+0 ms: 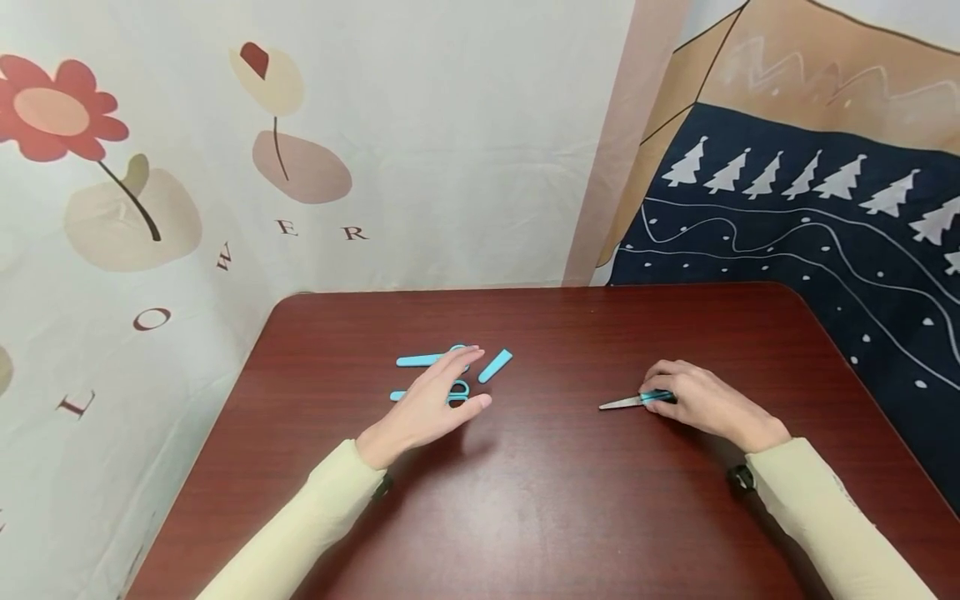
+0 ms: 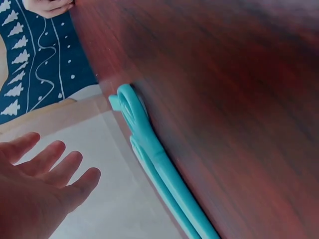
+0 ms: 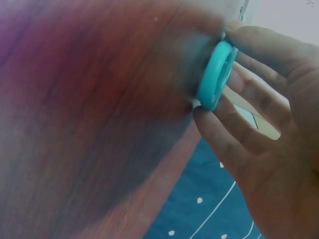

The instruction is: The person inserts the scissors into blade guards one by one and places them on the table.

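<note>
My left hand (image 1: 429, 406) hovers over the left part of the table, its fingers extended and thumb apart, with nothing in its grasp. Beneath and beside it lie two pairs of turquoise scissors, the far one with its sheath (image 1: 420, 361) on, the near one (image 1: 397, 397) partly hidden by the hand. In the left wrist view a covered pair of scissors (image 2: 172, 174) lies beyond the fingers (image 2: 65, 169). On the right, my right hand (image 1: 701, 400) pinches the turquoise handle (image 3: 213, 74) of a third pair of scissors (image 1: 621, 403), whose bare metal blades point left.
A loose turquoise scissor sheath (image 1: 495, 366) lies just right of the left hand. The brown wooden table (image 1: 555, 500) meets a patterned cloth backdrop (image 1: 465, 167) at its far edge. A dark navy cloth section (image 1: 787, 225) hangs at the right.
</note>
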`<state>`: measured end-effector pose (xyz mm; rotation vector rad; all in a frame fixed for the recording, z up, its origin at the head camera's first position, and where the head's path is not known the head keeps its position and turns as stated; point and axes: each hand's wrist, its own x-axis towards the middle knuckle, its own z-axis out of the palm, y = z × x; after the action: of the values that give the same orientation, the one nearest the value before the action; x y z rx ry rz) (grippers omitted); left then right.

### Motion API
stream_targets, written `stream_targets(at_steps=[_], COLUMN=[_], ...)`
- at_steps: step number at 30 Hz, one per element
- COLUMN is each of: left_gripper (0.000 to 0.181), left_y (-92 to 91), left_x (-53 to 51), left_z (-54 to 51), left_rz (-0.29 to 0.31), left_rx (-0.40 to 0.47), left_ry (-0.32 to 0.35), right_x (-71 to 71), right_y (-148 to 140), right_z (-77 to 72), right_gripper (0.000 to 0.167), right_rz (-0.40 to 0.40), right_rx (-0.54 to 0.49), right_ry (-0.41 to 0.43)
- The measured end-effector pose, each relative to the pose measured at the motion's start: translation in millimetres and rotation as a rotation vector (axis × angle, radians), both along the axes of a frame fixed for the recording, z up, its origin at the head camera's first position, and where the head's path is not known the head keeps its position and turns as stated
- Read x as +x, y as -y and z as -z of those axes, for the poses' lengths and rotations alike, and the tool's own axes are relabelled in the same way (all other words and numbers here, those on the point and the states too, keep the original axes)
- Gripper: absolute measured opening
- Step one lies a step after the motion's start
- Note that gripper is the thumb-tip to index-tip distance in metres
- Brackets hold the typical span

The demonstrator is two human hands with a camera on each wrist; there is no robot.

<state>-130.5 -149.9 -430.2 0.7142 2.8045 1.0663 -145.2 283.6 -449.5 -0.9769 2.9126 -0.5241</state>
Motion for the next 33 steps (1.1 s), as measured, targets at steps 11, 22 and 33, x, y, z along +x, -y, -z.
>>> stream_targets(at_steps=[11,22,33], left_gripper=[0.066,0.060,0.057], left_y=[-26.0,-41.0,-52.2], left_x=[-21.0,-40.2,-55.3], left_z=[9.1,15.4,18.2], left_rz=[0.006,-0.058,-0.090], left_rx=[-0.032,-0.075,-0.125], left_ry=[-0.035,-0.017,0.035], right_x=[5.3,15.9,24.9], right_y=[1.7,6.8,11.8], right_z=[-9.6,-17.0,-21.3], right_gripper=[0.015,0.019,0.016], right_rz=[0.056,0.060,0.050], right_rx=[-0.008,-0.026,-0.027], right_ry=[-0.070,-0.152,-0.189])
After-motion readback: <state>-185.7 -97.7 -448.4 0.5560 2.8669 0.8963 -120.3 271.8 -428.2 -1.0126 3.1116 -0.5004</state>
